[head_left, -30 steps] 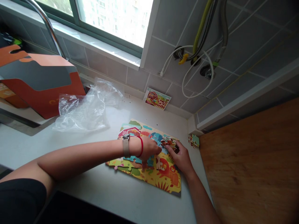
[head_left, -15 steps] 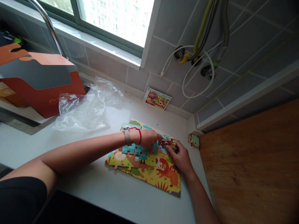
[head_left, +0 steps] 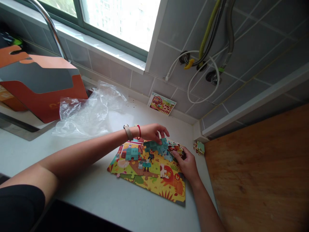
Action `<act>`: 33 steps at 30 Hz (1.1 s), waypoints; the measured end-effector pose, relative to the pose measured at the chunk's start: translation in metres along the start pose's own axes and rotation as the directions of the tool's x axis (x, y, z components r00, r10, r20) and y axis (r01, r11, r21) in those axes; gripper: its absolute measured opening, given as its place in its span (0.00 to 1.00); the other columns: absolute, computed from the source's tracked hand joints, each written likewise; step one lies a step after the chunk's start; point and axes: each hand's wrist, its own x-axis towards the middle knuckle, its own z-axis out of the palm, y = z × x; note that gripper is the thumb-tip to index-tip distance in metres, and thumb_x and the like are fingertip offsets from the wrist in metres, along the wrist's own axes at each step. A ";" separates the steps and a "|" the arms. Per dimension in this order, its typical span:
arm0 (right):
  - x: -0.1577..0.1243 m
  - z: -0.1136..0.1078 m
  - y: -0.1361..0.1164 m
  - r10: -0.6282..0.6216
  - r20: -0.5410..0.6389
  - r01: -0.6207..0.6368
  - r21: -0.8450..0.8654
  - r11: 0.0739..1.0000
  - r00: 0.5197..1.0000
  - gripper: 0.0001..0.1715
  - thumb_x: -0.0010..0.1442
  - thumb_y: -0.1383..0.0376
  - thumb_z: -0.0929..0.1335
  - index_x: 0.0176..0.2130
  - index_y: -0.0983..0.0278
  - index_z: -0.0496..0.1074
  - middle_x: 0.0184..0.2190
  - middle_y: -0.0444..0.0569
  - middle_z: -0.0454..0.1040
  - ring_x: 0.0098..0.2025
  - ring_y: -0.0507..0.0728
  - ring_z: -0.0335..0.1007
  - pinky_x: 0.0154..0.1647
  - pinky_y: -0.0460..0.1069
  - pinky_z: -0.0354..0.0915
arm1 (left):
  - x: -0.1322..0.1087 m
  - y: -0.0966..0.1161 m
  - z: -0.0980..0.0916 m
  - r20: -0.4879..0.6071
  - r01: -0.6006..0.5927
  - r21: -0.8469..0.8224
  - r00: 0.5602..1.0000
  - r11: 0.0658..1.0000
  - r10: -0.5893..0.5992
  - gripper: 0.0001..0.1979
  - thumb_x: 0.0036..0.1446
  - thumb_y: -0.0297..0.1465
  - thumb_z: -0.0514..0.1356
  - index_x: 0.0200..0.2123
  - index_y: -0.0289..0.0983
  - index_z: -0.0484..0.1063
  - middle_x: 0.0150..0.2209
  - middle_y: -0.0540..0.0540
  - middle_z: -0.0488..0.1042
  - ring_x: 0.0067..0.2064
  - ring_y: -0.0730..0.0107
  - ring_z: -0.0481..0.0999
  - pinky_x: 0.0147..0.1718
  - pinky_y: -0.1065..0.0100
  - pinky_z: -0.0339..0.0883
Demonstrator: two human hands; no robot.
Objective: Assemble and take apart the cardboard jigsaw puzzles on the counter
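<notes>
A cartoon animal jigsaw puzzle [head_left: 149,174] lies on the white counter [head_left: 96,193], with a barn and a lion among its pictures. My left hand [head_left: 153,132], wearing a pale watch strap and a red string, has its fingertips on a teal puzzle piece [head_left: 156,146] near the puzzle's far edge. Other teal pieces [head_left: 132,154] sit on the puzzle's left part. My right hand [head_left: 187,164] holds a small bunch of puzzle pieces [head_left: 175,147] against the puzzle's right edge.
A small stack of puzzle pieces [head_left: 199,148] sits by the wall corner. A picture card [head_left: 161,103] leans on the tiles. Crumpled clear plastic [head_left: 84,111] and an orange box [head_left: 41,85] are at left. A wooden board [head_left: 256,170] lies at right.
My left hand has moved up and away from me across the puzzle, and the teal pieces have shifted with it. My right hand has stayed nearly still.
</notes>
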 end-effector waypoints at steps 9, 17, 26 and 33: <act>0.000 0.001 0.001 -0.006 -0.017 0.006 0.013 1.000 1.000 0.27 0.56 0.45 0.74 0.47 0.61 0.77 0.46 0.53 0.83 0.44 0.65 0.79 0.45 0.56 0.75 | 0.004 -0.009 -0.003 -0.088 -0.082 -0.113 0.993 0.990 0.072 0.25 0.47 0.26 0.70 0.51 0.35 0.75 0.38 0.48 0.75 0.35 0.74 0.75 0.40 0.67 0.72; 0.001 -0.001 0.002 0.056 -0.030 -0.048 0.223 0.974 0.998 0.26 0.55 0.48 0.75 0.46 0.61 0.75 0.44 0.53 0.82 0.44 0.66 0.79 0.44 0.58 0.75 | 0.007 -0.004 0.000 -0.293 -0.154 -0.151 0.950 0.976 0.104 0.21 0.47 0.26 0.71 0.46 0.33 0.76 0.37 0.49 0.75 0.36 0.74 0.75 0.41 0.68 0.73; -0.007 -0.003 -0.010 0.292 0.164 -0.335 0.493 0.803 0.942 0.22 0.53 0.52 0.76 0.44 0.59 0.76 0.43 0.51 0.83 0.40 0.62 0.81 0.34 0.53 0.77 | 0.003 0.017 0.013 -0.470 -0.162 -0.056 0.875 0.985 0.117 0.15 0.53 0.26 0.68 0.46 0.33 0.78 0.40 0.45 0.80 0.37 0.72 0.78 0.38 0.69 0.75; -0.014 -0.001 -0.015 0.296 0.446 -0.513 0.513 0.688 0.845 0.22 0.55 0.55 0.77 0.48 0.59 0.77 0.43 0.49 0.81 0.36 0.55 0.78 0.30 0.46 0.73 | -0.011 0.042 0.048 -0.242 -0.338 0.417 0.853 0.844 0.462 0.15 0.64 0.20 0.56 0.48 0.38 0.79 0.45 0.43 0.79 0.45 0.69 0.78 0.48 0.68 0.72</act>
